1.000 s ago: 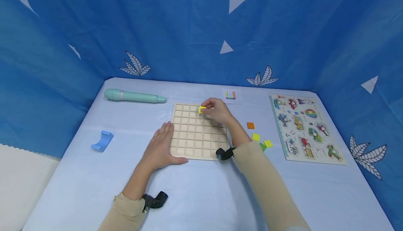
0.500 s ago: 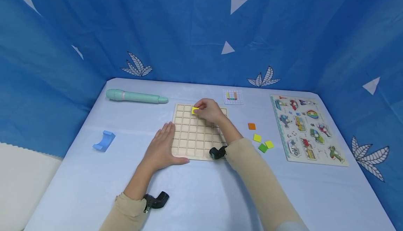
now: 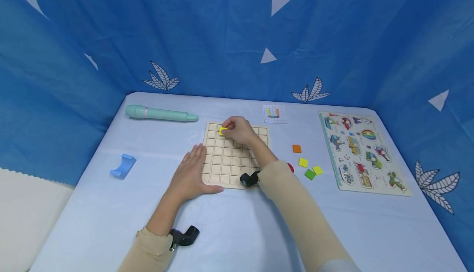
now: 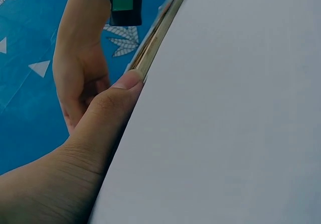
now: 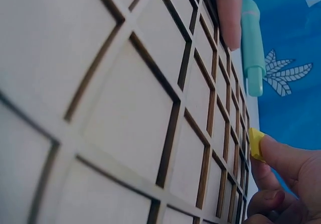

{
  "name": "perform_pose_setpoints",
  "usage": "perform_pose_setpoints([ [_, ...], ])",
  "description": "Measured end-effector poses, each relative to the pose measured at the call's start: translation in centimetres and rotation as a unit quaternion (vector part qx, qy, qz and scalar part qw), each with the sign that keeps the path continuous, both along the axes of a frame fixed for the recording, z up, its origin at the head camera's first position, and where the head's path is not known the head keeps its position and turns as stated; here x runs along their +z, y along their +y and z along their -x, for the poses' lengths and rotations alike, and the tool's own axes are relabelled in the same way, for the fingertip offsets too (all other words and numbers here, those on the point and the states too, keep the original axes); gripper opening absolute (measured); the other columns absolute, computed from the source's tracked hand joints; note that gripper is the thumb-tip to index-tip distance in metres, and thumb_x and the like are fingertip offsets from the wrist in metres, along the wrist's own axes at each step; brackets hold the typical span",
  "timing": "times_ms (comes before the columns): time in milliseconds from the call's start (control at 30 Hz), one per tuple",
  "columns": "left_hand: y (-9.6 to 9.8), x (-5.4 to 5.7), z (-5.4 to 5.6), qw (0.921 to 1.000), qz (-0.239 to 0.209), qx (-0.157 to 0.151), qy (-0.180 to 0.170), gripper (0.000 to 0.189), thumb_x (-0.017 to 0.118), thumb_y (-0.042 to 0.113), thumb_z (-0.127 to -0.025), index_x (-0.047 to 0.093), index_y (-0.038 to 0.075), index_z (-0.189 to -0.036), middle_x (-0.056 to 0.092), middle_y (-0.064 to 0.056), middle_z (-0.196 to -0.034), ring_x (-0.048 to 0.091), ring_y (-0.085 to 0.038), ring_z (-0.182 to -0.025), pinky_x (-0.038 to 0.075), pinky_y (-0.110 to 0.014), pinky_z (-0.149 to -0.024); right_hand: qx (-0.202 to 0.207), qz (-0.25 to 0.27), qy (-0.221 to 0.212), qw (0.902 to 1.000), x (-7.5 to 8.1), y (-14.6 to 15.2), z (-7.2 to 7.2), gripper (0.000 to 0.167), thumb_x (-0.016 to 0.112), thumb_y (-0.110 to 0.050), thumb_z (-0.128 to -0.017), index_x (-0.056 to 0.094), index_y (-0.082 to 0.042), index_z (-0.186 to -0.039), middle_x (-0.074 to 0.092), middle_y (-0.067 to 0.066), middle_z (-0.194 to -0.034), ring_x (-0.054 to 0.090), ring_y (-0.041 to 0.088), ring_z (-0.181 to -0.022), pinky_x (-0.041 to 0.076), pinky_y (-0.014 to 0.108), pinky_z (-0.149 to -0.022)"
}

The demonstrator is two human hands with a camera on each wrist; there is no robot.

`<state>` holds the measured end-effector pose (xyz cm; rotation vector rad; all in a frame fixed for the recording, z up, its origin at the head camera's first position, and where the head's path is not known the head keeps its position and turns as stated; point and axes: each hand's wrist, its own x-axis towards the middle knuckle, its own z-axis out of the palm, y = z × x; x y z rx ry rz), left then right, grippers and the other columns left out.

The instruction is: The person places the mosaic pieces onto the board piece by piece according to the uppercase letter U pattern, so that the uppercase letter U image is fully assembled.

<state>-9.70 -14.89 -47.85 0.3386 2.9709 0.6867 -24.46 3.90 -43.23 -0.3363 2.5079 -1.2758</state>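
A wooden grid board (image 3: 226, 159) with square cells lies on the table in front of me. My left hand (image 3: 189, 173) lies with straight fingers along the board's left side, its thumb (image 4: 123, 91) at the near edge. Between thumb and fingertips my right hand (image 3: 240, 131) pinches a yellow square tile (image 3: 222, 131) over the upper left cells; the tile (image 5: 257, 143) shows at the fingertips in the right wrist view too. The right forearm hides part of the board's right side.
Right of the board lie an orange tile (image 3: 297, 149), yellow tiles (image 3: 303, 162), a green tile (image 3: 310, 174) and a partly hidden red piece (image 3: 290, 167). Beyond are a pattern card (image 3: 275, 114) and picture puzzle (image 3: 363, 152). A teal microphone (image 3: 163, 113) and blue curved block (image 3: 123, 166) are left.
My right hand has moved left along the board's upper rows with the yellow tile in its fingers. The red piece has come into view beside the right sleeve. My left hand stays put.
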Motion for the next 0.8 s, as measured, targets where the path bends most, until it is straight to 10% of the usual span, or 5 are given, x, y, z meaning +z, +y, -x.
perform_pose_setpoints([
  [800,-0.02,-0.01,0.03,1.0,-0.002,0.005,0.005,0.143,0.063,0.091,-0.059,0.011,0.003,-0.159,0.008,-0.011,-0.168,0.005,-0.026,-0.157,0.012,-0.046,-0.127,0.008,-0.027,0.024,0.9993,-0.42,-0.98,-0.46,0.013,0.071,-0.021,-0.093,0.068,-0.012,-0.103,0.063,0.003,-0.097,0.056,0.017,-0.087,0.048,0.03,-0.077],
])
